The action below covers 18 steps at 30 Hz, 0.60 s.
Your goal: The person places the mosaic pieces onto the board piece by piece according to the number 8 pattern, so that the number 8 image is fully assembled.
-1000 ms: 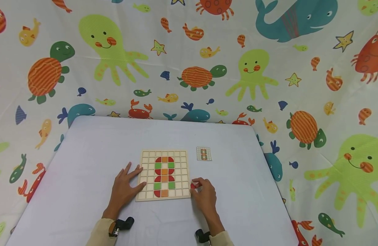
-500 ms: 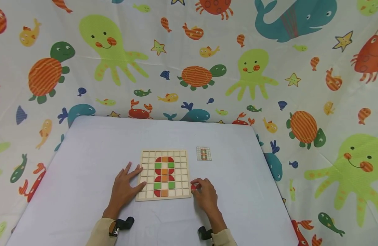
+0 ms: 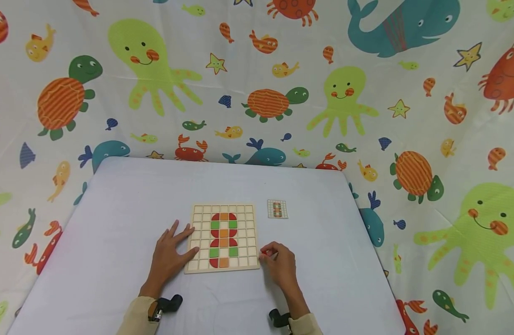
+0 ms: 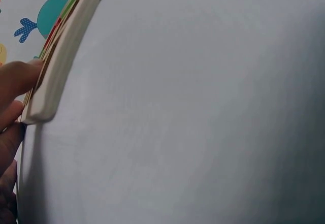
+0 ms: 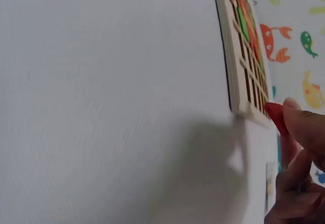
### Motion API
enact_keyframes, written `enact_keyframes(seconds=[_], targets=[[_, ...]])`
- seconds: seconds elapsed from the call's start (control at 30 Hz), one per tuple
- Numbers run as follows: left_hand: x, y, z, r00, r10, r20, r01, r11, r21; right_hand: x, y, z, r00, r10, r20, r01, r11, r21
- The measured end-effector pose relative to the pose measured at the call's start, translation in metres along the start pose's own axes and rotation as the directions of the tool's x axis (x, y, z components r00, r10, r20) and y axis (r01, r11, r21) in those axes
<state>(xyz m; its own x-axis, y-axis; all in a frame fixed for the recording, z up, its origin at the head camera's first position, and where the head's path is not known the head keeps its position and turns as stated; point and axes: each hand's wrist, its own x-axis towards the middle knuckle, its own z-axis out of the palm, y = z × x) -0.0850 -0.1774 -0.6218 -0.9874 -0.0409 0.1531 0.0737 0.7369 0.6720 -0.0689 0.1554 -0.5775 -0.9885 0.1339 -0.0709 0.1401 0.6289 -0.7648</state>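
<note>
A wooden grid board (image 3: pixel 248 232) lies on the white table, with red rounded-corner tiles, orange squares and green squares down its middle columns. Its bottom row holds one red tile (image 3: pixel 214 263) and one orange tile (image 3: pixel 224 263). Spread fingers of my left hand (image 3: pixel 169 251) rest at the board's left edge, the thumb over its lower corner. Just off the right edge, my right hand (image 3: pixel 280 265) pinches a small red tile (image 5: pixel 277 116) between thumb and fingers. In the right wrist view this tile is held up near the board's corner, partly covered by the thumb.
A small pattern card (image 3: pixel 277 209) with a similar tile design lies to the right of the board's upper part. A cloth with sea animals (image 3: pixel 265 104) hangs behind the table (image 3: pixel 135 186).
My right hand has shifted slightly right, and the red tile in its fingers has turned, so less of its face shows. The left hand and board stay put.
</note>
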Motion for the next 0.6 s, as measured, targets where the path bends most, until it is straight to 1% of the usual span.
enact_keyframes(seconds=[0.2,0.27,0.5,0.6], targets=[[-0.001,-0.002,0.0,1.0,-0.01,0.006,0.01,1.0,0.004,-0.005,-0.011,0.007,1.0,-0.003,0.018,0.0,0.992,0.13],[-0.001,-0.002,0.0,1.0,-0.013,0.009,0.013,1.0,0.002,-0.007,-0.014,0.011,0.999,-0.008,0.034,0.003,0.988,0.155],[0.0,0.001,-0.002,0.999,-0.025,0.029,0.025,1.0,-0.003,-0.013,-0.02,0.024,0.993,-0.067,0.101,0.043,0.974,0.223],[0.001,0.002,-0.003,0.999,-0.029,0.034,0.03,1.0,-0.003,-0.015,-0.022,0.028,0.991,-0.069,0.118,0.039,0.968,0.246]])
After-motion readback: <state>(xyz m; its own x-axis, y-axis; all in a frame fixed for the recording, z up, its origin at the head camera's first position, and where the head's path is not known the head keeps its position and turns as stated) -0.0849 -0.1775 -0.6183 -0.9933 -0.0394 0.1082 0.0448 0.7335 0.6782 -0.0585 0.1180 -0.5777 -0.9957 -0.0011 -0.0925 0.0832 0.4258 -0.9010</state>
